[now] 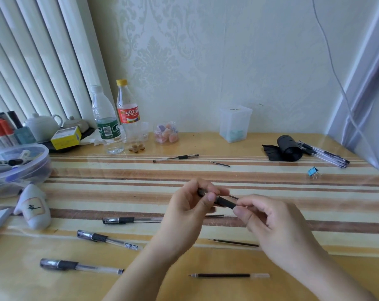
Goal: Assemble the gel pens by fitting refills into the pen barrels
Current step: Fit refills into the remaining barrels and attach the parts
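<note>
Above the middle of the striped desk, my left hand [189, 202] and my right hand [268, 222] hold one gel pen [224, 202] between them. The left fingers pinch its left end, the right fingertips pinch the black grip section. Three capped gel pens [129, 220] [107, 239] [80, 266] lie at the near left. Loose refills lie at the near right: one [235, 242] below my hands, another with a clear tail [228, 275] nearer the front edge. A further pen barrel [176, 158] and a short refill [220, 164] lie farther back.
Two plastic bottles [110, 124], a small jar of erasers [166, 133] and a clear box [235, 124] stand along the wall. A bundle of pens [324, 154] beside a black roll [289, 148] sits at the far right, with a blue binder clip [313, 172]. A clear tub [17, 164] stands left.
</note>
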A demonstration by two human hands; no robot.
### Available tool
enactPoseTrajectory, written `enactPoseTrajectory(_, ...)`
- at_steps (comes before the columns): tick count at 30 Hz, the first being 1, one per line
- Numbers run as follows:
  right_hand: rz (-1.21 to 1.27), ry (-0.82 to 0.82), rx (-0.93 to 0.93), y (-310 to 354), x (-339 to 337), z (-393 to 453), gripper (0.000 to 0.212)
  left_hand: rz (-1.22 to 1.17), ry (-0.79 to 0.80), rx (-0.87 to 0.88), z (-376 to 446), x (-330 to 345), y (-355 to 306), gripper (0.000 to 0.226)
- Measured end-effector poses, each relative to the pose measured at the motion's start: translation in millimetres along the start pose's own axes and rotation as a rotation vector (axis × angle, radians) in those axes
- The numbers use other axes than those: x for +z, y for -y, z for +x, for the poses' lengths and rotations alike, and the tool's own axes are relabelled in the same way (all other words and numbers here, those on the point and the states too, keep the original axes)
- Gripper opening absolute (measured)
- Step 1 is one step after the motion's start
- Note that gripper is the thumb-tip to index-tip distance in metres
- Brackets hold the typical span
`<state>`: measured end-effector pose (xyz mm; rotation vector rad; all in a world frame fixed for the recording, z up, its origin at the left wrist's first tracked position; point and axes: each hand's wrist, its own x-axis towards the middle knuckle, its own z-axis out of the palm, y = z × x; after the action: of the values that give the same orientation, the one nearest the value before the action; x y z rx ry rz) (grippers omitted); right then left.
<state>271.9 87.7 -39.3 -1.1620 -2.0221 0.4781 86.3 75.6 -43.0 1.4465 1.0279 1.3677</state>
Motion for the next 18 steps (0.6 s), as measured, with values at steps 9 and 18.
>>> enactPoseTrajectory(9,-0.029,-0.054,-0.046,-8,14,0,0.041,1.167,-0.194,0.361,8,-79,-3,0.014)
enactPoseTrajectory(18,0.170,-0.291,0.137,-29,6,11,0.025,1.239,-0.501,-0.543,1,-122,10,0.023)
